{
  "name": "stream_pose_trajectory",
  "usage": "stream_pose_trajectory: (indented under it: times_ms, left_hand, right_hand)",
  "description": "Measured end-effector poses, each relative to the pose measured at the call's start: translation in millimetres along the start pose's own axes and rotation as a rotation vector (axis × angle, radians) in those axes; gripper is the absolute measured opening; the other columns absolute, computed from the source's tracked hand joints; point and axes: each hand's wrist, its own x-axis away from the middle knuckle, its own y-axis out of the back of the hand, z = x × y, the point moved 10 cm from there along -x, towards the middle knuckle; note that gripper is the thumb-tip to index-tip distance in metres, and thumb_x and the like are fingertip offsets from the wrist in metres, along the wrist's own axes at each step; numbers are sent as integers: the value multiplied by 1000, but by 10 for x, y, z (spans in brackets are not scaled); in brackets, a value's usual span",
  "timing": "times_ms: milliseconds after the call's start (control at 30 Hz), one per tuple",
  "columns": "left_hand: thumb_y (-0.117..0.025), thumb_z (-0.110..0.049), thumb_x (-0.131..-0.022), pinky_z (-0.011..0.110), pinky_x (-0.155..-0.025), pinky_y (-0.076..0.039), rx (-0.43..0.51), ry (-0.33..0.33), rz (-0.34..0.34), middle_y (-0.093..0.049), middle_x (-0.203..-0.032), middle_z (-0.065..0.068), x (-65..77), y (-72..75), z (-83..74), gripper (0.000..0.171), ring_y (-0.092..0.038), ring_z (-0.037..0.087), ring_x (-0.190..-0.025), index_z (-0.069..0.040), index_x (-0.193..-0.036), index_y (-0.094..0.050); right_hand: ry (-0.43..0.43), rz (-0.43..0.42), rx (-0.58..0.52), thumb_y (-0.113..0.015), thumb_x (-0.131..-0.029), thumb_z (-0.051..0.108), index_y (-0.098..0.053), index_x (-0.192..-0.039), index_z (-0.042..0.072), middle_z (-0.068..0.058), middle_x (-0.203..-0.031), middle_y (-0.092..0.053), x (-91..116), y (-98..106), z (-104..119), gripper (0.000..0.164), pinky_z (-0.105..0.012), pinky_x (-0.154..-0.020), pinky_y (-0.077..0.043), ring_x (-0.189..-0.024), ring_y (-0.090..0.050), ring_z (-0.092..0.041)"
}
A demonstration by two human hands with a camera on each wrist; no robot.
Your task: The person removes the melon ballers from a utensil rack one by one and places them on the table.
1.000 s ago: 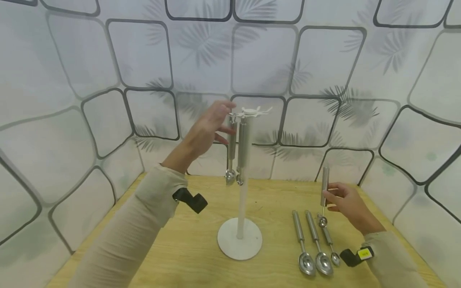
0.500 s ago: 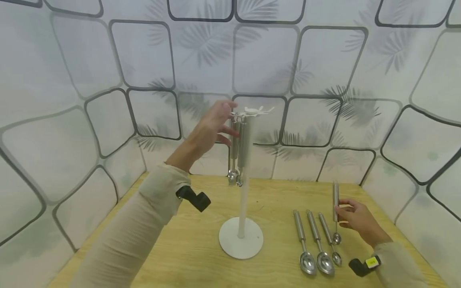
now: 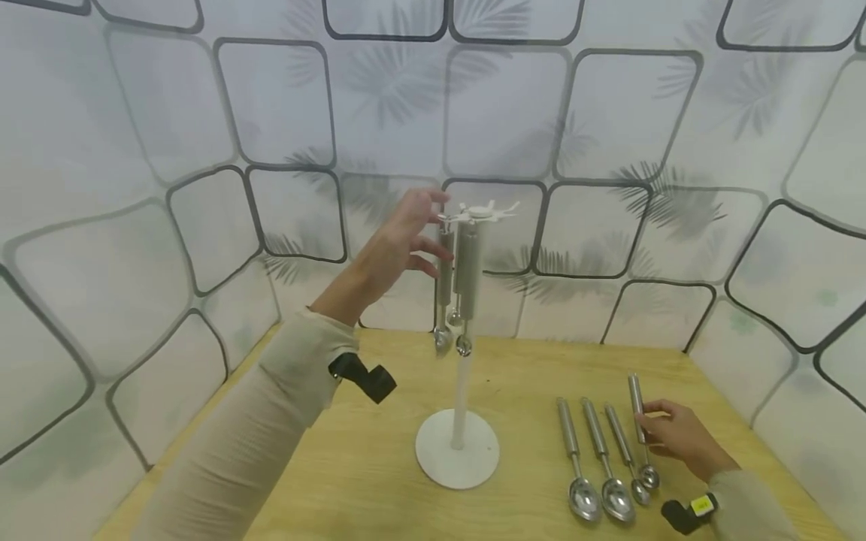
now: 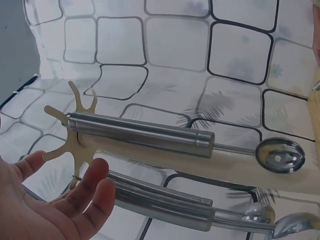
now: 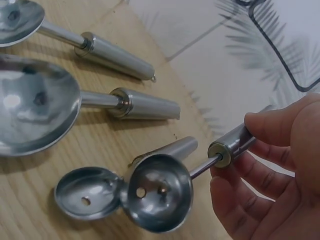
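Note:
My right hand (image 3: 679,436) pinches the handle of a small melon baller (image 3: 637,406) between thumb and fingers, low over the table's right side. Its round, holed bowl (image 5: 159,192) overlaps an oval-bowled scoop (image 5: 86,194) in the right wrist view. Two larger scoops (image 3: 595,428) lie to the left, handles pointing away. My left hand (image 3: 399,244) is at the top of a white stand (image 3: 479,213), fingers spread beside its hooked arms and touching near a hanging scoop (image 4: 160,205). Another melon baller (image 4: 145,134) hangs from the stand on its near side.
The stand's round base (image 3: 457,451) rests on a wooden table (image 3: 352,451). A patterned cloth (image 3: 501,113) encloses the back and both sides of the table. Black cameras are strapped to both sleeves.
My right hand has moved right and down with the melon baller, which now tilts beside the lying scoops. The scoops on the stand have swung and turned; my left hand stays at the top.

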Motion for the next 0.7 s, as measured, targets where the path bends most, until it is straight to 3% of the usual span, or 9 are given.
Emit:
stream_pose_trajectory:
  times_ms: [200, 367, 700]
  left_hand:
    - [-23, -38, -103, 42, -70, -52, 44, -14, -2, -40, -126, 22, 21, 3, -29, 51, -58, 38, -91, -3, -140, -26]
    - [-24, -36, -103, 39, -69, -52, 55, -18, -24, -39, -125, 22, 79, 45, -65, 50, -59, 33, -88, -3, -140, -26]
    - [-25, -34, -102, 39, -67, -52, 71, -65, -20, -43, -112, 19, 131, 51, -116, 47, -60, 36, -87, -5, -137, -29]
  right_hand:
    - [-63, -16, -6, -54, -100, 24, -35, -130, -18, -12, -103, -64, 17, 38, -135, 55, -36, -75, -56, -85, -62, -20]
    - [-76, -14, 9, -54, -100, 24, -33, -131, -20, -10, -98, -63, -3, 40, -177, 57, -35, -73, -56, -83, -62, -20]
    - [-114, -26, 70, -57, -97, 20, -37, -126, -22, -8, -93, -60, -22, 71, -245, 54, -33, -67, -55, -78, -59, -18]
